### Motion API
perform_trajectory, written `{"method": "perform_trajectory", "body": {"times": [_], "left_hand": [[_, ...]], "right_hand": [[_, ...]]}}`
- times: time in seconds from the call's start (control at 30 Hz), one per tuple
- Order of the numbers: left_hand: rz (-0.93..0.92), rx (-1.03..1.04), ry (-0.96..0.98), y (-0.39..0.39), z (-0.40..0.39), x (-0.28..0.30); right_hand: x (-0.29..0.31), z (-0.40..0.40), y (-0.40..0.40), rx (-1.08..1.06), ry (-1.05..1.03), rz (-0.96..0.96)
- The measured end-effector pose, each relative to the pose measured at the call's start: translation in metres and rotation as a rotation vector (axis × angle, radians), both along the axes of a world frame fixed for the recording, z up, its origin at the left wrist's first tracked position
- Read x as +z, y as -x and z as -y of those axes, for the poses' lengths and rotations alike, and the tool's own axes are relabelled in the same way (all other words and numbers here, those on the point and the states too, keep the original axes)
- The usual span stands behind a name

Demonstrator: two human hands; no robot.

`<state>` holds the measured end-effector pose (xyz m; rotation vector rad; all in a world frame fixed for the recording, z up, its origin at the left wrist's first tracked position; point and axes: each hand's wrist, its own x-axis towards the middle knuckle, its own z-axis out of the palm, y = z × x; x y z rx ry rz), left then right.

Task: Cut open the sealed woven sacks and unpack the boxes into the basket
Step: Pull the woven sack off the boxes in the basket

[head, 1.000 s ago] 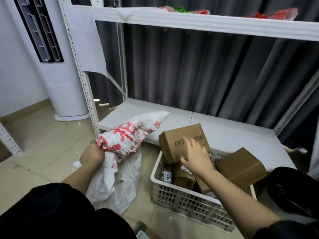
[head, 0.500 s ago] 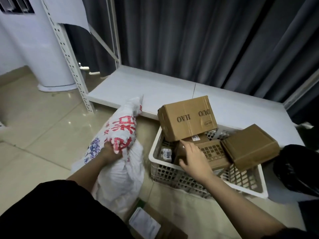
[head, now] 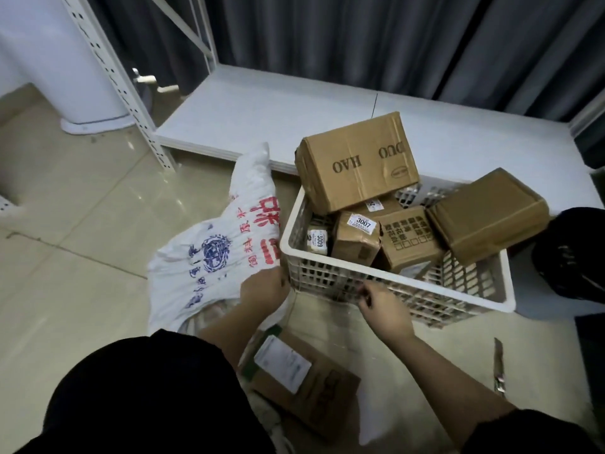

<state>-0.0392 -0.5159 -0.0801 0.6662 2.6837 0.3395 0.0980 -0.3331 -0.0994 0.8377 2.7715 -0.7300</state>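
Note:
A white woven sack (head: 216,253) with red and blue print lies crumpled on the floor left of the basket. My left hand (head: 263,288) grips its near edge. The white slotted basket (head: 327,268) holds several brown cardboard boxes; the largest (head: 357,162) leans on its far left rim and another (head: 487,214) rests across the right rim. My right hand (head: 381,304) hovers at the basket's near wall, fingers curled with nothing visible in them. One flat box with a white label (head: 301,378) lies on the floor between my arms.
A knife (head: 498,365) lies on the floor at the right. A low white shelf board (head: 294,113) runs behind the basket, with a perforated rack post (head: 124,86) at its left and dark curtains behind. A black object (head: 576,253) sits right of the basket.
My view has tilted down. My right hand left the boxes and came back to the basket's near wall. My left hand moved down along the sack, which now lies lower and flatter.

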Motion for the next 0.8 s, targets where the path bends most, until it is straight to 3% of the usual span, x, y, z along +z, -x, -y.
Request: {"method": "perform_trajectory", "body": {"times": [0.07,0.17,0.33,0.47,0.6,0.7,0.8], "left_hand": [[0.171,-0.030,0.114,-0.015,0.003,-0.030],[0.388,0.003,0.264,-0.030,0.008,-0.075],[0.485,0.247,0.326,-0.041,0.038,-0.124],[0.628,0.427,0.346,-0.046,0.058,-0.160],[0.904,0.759,0.163,-0.046,0.053,-0.169],[0.880,0.880,0.169,-0.045,0.052,-0.179],[0.778,0.751,0.309,-0.044,0.047,-0.161]], "right_hand": [[-0.025,0.006,-0.022,-0.047,0.030,0.046],[-0.069,0.017,-0.051,-0.179,0.332,0.302],[-0.128,0.041,-0.097,-0.425,0.605,0.515],[-0.153,0.054,-0.106,-0.514,0.770,0.410],[-0.231,0.060,-0.132,-0.710,0.956,0.243],[-0.181,0.056,-0.108,-0.948,1.007,0.200],[-0.158,0.039,-0.102,-1.003,1.158,0.197]]}}
